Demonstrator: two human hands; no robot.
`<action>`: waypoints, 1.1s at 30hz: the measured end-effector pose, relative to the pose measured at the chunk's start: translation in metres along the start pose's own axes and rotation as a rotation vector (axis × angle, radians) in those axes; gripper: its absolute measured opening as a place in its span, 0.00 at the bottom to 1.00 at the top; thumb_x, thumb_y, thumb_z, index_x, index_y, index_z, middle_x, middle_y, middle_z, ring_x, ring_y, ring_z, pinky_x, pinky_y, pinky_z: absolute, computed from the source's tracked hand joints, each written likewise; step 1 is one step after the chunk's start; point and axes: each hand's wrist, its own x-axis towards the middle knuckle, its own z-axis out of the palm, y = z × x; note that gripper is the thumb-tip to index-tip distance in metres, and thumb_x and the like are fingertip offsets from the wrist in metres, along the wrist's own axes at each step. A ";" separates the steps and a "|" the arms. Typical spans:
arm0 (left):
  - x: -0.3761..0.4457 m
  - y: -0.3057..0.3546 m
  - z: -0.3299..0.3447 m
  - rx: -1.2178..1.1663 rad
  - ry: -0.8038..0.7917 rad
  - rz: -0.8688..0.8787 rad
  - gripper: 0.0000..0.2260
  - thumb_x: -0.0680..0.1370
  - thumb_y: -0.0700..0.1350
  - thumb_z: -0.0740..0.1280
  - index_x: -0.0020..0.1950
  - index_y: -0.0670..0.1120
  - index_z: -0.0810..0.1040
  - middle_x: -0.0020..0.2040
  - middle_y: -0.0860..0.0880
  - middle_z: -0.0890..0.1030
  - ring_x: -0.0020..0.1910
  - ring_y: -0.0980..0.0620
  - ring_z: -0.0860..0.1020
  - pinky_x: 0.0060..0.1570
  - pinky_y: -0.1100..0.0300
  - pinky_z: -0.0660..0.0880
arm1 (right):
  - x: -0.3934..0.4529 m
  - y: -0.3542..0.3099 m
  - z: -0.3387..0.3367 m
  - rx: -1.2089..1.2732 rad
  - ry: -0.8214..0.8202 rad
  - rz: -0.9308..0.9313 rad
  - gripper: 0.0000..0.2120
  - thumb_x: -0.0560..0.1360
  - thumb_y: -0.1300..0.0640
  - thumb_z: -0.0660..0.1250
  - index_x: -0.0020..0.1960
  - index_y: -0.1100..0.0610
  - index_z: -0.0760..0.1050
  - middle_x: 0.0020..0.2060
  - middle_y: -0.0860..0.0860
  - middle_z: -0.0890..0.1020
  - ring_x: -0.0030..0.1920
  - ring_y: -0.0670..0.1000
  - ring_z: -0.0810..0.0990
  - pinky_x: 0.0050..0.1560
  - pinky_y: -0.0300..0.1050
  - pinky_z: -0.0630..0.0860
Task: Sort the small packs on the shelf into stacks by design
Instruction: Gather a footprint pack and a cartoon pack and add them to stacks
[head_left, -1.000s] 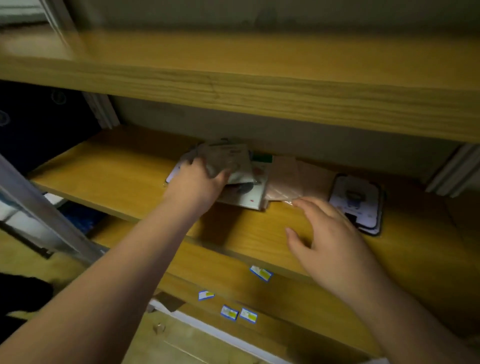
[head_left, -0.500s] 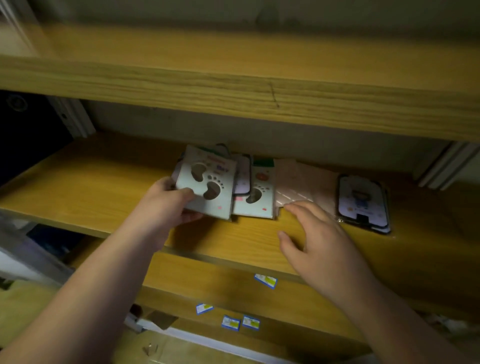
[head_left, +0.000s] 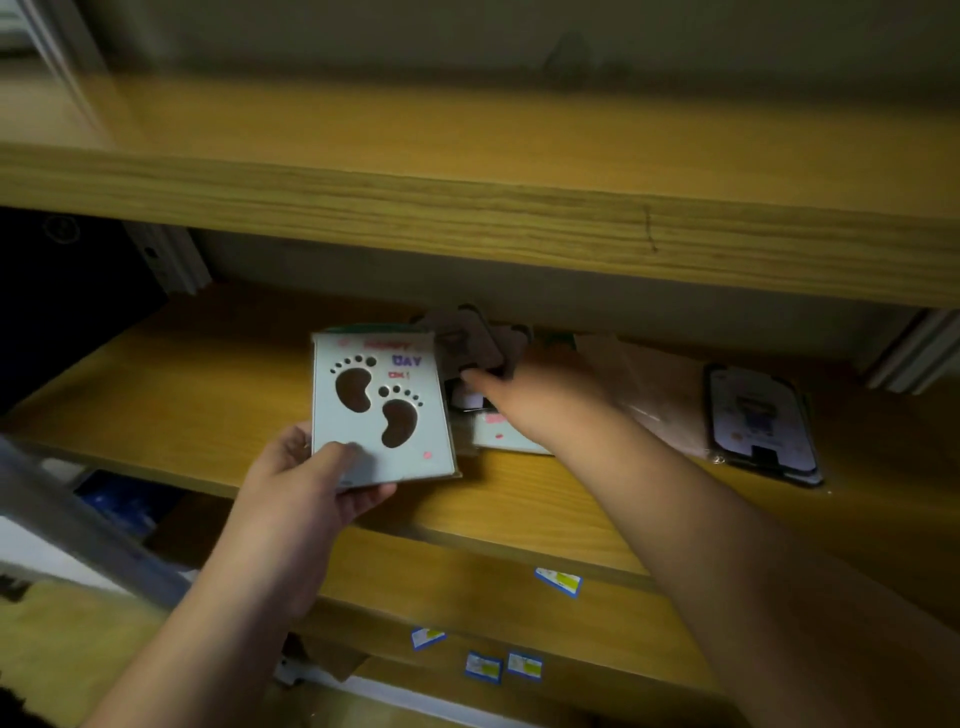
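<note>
My left hand (head_left: 306, 480) grips the lower left corner of a white pack with two footprint cut-outs (head_left: 382, 408) and holds it up above the front of the wooden shelf (head_left: 208, 415). My right hand (head_left: 540, 402) reaches left into the pile behind it, with its fingers on a dark-edged pack (head_left: 470, 345); whether it grips that pack is blurred. Another white footprint pack (head_left: 498, 436) lies flat under that hand. A pinkish clear-wrapped pack (head_left: 660, 395) lies to the right, and a black-framed pack (head_left: 761, 423) lies at the far right.
The board of the shelf above (head_left: 467, 223) hangs low over the packs. Small blue and white price labels (head_left: 558, 582) stick to the front edges of the lower shelves. A grey metal bar (head_left: 78, 525) slants across the lower left.
My left hand has lifted the footprint pack up and towards me. My right hand has moved from the shelf front, left and back, into the pile.
</note>
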 end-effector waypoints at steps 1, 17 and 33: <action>0.000 0.000 -0.003 0.006 0.003 -0.003 0.08 0.81 0.35 0.63 0.53 0.47 0.73 0.54 0.42 0.78 0.51 0.42 0.82 0.41 0.55 0.84 | 0.002 -0.006 0.002 -0.021 -0.005 0.007 0.34 0.71 0.30 0.63 0.66 0.54 0.75 0.59 0.56 0.79 0.59 0.59 0.78 0.46 0.44 0.70; 0.006 0.001 -0.009 -0.002 -0.098 0.009 0.12 0.80 0.35 0.63 0.60 0.48 0.74 0.56 0.44 0.82 0.52 0.44 0.83 0.38 0.57 0.82 | -0.020 0.020 -0.024 0.977 -0.219 0.363 0.14 0.78 0.52 0.67 0.62 0.56 0.74 0.52 0.52 0.81 0.41 0.50 0.82 0.40 0.41 0.83; -0.053 -0.037 0.077 0.155 -0.243 0.044 0.12 0.80 0.36 0.63 0.60 0.49 0.75 0.53 0.47 0.84 0.48 0.47 0.82 0.36 0.54 0.75 | -0.166 0.135 -0.087 1.182 0.302 0.417 0.08 0.81 0.52 0.62 0.52 0.55 0.77 0.45 0.57 0.84 0.41 0.54 0.81 0.39 0.50 0.75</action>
